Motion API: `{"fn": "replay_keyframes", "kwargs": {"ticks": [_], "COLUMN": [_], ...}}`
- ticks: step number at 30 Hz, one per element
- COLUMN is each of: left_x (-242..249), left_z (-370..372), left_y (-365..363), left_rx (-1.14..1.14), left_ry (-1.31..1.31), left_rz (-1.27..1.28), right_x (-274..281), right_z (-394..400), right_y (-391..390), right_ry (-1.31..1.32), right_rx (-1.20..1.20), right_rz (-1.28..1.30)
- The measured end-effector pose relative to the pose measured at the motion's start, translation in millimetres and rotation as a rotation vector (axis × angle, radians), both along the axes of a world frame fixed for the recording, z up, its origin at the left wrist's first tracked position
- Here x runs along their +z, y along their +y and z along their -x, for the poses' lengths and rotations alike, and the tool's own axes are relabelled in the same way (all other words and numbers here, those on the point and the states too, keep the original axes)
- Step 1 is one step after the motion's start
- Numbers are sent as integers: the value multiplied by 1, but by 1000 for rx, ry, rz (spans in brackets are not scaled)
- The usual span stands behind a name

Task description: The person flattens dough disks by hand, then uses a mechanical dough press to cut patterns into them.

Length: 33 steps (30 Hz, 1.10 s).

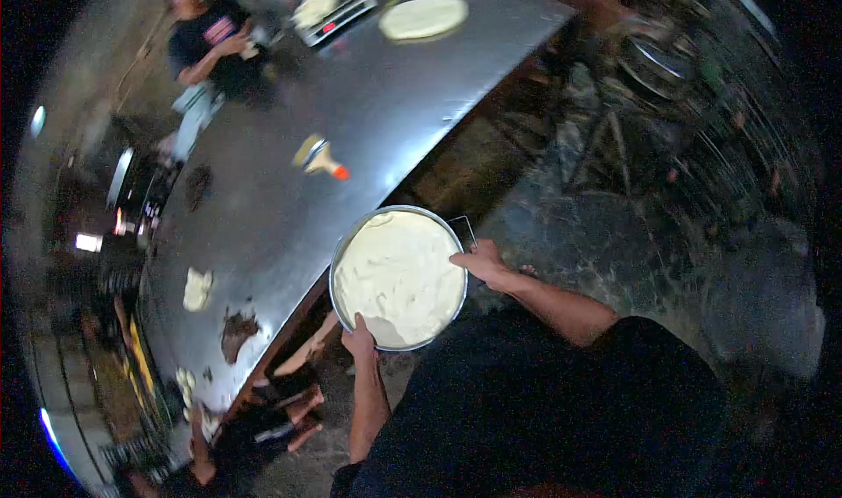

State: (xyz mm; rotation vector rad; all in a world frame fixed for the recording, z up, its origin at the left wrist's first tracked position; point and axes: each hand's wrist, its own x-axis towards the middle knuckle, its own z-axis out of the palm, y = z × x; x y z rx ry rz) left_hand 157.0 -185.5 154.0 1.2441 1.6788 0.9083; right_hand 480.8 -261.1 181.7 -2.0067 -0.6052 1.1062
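Observation:
Both of my hands grip a round metal pan (386, 331) in front of my body, beside the table edge. Pale dough (403, 266) is spread over most of its inside, leaving a greyish patch near the lower left rim. My left hand (358, 338) clasps the lower left rim, thumb over the edge. On the right side, my right hand (481, 263) holds the rim, close to a thin wire handle (464, 229). The undersides of both hands' fingers are hidden beneath the pan.
A metal table (272, 209) carries a brush (321, 156), a flat dough round (424, 17), a dough piece (197, 289) and a scale (338, 21) with dough on it. One person (215, 42) stands across the table; other people's limbs (307, 349) show at lower left.

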Motion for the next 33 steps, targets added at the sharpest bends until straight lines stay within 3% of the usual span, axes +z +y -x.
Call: {"fn": "replay_keyframes", "kwargs": {"ticks": [1, 2, 3, 5, 7, 9, 11, 13, 16, 19, 21, 23, 24, 27, 28, 30, 33], "left_x": [5, 24, 24, 25, -35, -29, -10, -7, -8, -19, -26, -29, -30, -88, -73, -21, 105], "left_z": [-23, -45, -71, -124, -170, -237, -323, -398, -489, -593, -651, -702, -726, -812, -826, -861, -926], "left_y": [3, 13, 18, 28, 44, 30, 14, 2, -8, -4, -9, -17, -18, -8, -10, -10, 12], "left_rx": [-46, -172, -271, -476, -816, -817, -1050, -1360, -1383, -1611, -1618, -1618, -1616, -1194, -1180, -1215, -1055], "left_ry": [-1, 241, 366, 616, 1111, 746, 931, 1189, 1057, 1203, 1141, 1025, 969, 364, 278, 155, -257], "left_rz": [4, 207, 238, 272, -11, -25, -22, -247, -295, -398, -401, -417, -412, 354, 322, -91, -637], "right_x": [14, 42, 53, 9, -32, -4, 25, 1, 13, -12, 5, 25, -3, -20, -10, -15, -61], "right_z": [-19, -34, -47, -88, -136, -189, -231, -284, -339, -400, -433, -452, -471, -513, -527, -547, -588], "right_y": [-14, -26, -44, -72, -104, -138, -174, -200, -230, -255, -264, -264, -275, -299, -294, -273, -220], "right_ry": [-1, 120, 234, 236, 234, 224, 232, 221, 278, 362, 402, 365, 306, 297, 221, 153, 424], "right_rx": [-46, -129, -212, -304, -476, -608, -753, -879, -1018, -1150, -1169, -1344, -1334, -1382, -1412, -1481, -1376], "right_rz": [4, -6, -36, -47, -59, -72, -75, -94, -183, -304, -369, -348, -376, -402, -382, -381, -588]}}
